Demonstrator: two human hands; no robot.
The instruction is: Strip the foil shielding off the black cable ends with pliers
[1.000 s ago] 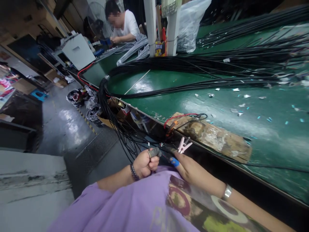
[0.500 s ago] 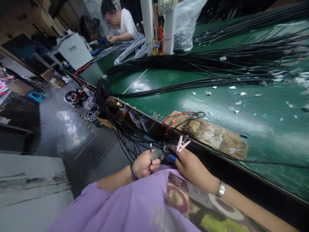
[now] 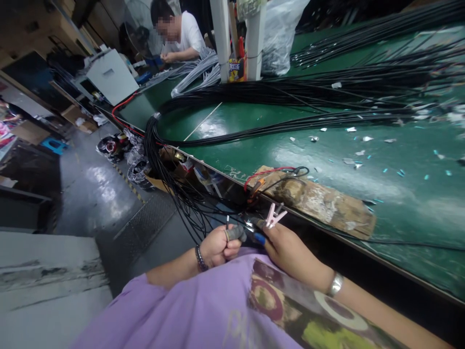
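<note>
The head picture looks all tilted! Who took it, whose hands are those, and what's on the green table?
There's no robot here. A person wears a camera on their head, looking forward and down at their own two hands. The left hand is curled closed, and a thin cable with a white tip pokes up from it. The right hand has a pale pink clip beside it; I can't tell how that is held. On the green table lie long black cables, little scraps and a worn wooden block.
</note>
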